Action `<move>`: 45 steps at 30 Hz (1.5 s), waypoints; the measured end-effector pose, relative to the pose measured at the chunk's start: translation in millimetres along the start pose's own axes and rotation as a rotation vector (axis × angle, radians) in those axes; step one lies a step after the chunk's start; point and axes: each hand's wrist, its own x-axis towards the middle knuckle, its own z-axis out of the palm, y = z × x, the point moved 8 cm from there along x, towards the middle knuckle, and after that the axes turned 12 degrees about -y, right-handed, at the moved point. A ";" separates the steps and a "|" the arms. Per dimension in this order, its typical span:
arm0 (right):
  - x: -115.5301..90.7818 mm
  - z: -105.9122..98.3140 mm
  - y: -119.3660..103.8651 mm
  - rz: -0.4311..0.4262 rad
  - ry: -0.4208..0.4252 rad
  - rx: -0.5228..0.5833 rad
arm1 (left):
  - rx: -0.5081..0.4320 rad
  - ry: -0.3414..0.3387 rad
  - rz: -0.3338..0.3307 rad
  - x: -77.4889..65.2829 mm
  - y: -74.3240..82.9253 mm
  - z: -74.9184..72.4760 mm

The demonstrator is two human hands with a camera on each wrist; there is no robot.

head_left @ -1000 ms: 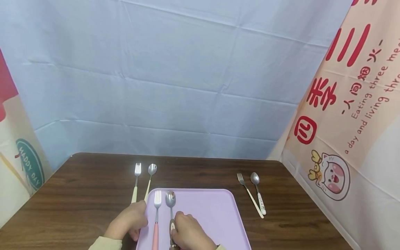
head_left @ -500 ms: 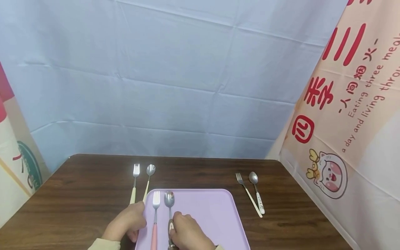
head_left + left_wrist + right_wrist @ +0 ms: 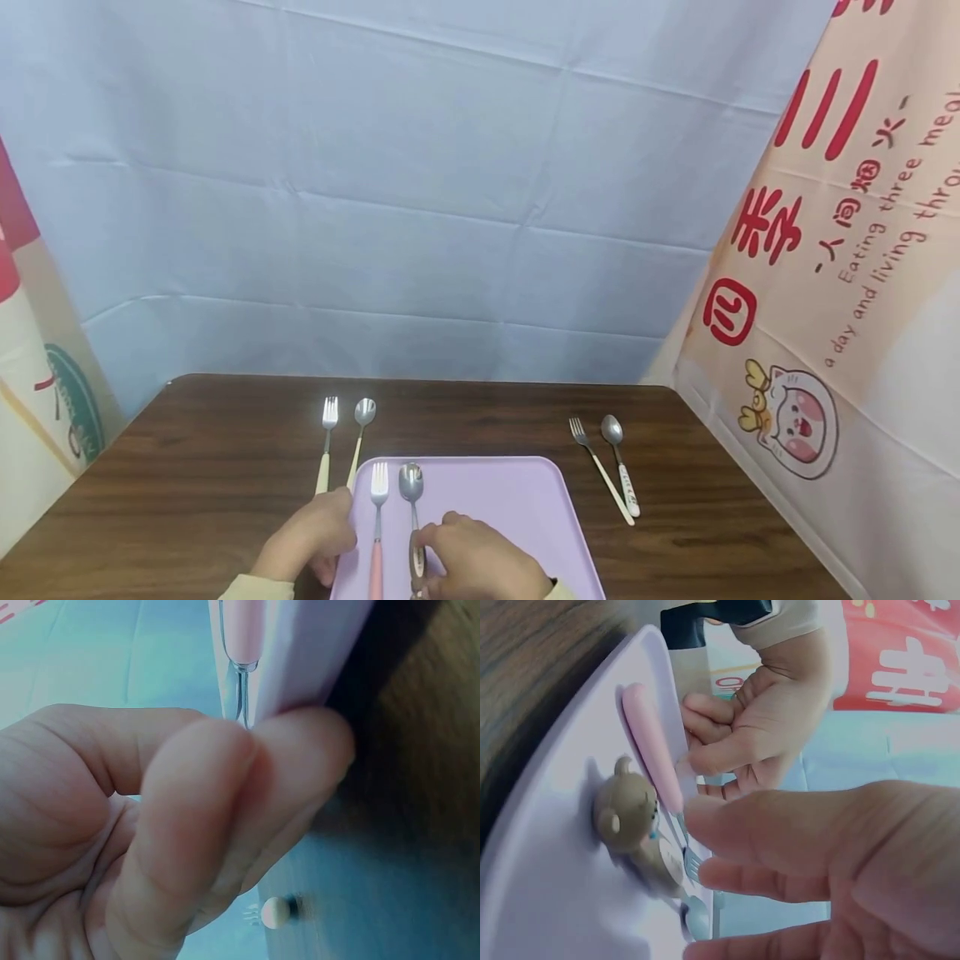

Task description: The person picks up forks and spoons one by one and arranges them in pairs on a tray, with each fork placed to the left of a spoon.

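A lilac tray (image 3: 510,500) lies on the table. My left hand (image 3: 315,533) pinches its left rim, thumb on the edge and fingers curled outside, as the right wrist view shows. On the tray lie a pink-handled fork (image 3: 377,533) and, just right of it, a spoon (image 3: 411,483). That spoon's brown handle ends in a bear head (image 3: 626,810). Close over the handle is my right hand (image 3: 480,558), its fingers extended and apart from the bear head in the right wrist view.
Left of the tray, beyond my left hand, lie a cream-handled fork (image 3: 325,458) and spoon (image 3: 362,425). Another fork (image 3: 592,458) and a spoon with a patterned white handle (image 3: 627,483) lie to the right. A blue cloth (image 3: 420,208) hangs behind the table (image 3: 187,467).
My right hand has loosened from the bear-handled spoon, its fingers spreading and shifting slightly right. The spoon stays on the tray. My left hand keeps its place at the rim.
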 end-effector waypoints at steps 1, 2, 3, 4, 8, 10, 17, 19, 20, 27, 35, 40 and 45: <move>-0.3 -0.5 -0.2 0.006 -0.003 -0.019 | 0.001 0.002 -0.003 -0.6 -0.4 -0.5; -0.4 -0.9 -0.4 0.011 -0.004 -0.039 | 0.002 0.003 -0.001 -0.9 -0.6 -0.5; -0.5 -1.4 -0.4 0.015 -0.004 -0.056 | 0.005 0.004 0.002 -1.0 -0.6 -0.4; -0.6 -2.2 -0.4 0.017 -0.002 -0.070 | 0.007 0.006 0.005 -1.0 -0.8 -0.4; -0.3 -4.9 -1.2 0.007 0.009 -0.110 | 0.000 0.001 -0.001 -0.5 -2.4 0.7; 0.2 -5.5 -1.1 0.007 0.005 -0.113 | 0.002 0.002 -0.008 -0.6 -3.0 0.2; 2.7 -3.7 0.6 0.016 -0.016 -0.090 | 0.006 0.010 -0.001 -1.0 -1.2 -1.2; 3.0 -3.4 0.8 0.013 -0.016 -0.085 | 0.000 0.008 -0.005 -1.3 -1.4 -1.2; 2.9 -3.6 1.2 0.011 -0.013 -0.086 | -0.003 0.008 -0.008 -1.6 -1.6 -1.4; -4.5 -7.1 12.3 0.042 0.003 -0.115 | -0.010 0.011 -0.004 -1.6 0.1 -1.6; -14.5 -12.5 36.4 0.058 0.008 -0.081 | -0.003 0.008 -0.014 -2.6 0.3 -2.3; -22.8 -19.4 52.7 0.056 0.030 -0.056 | -0.007 0.006 -0.006 -2.2 0.4 -1.8; -30.0 -22.9 68.7 0.046 0.019 0.006 | 0.004 0.001 -0.010 -1.1 -0.1 -0.8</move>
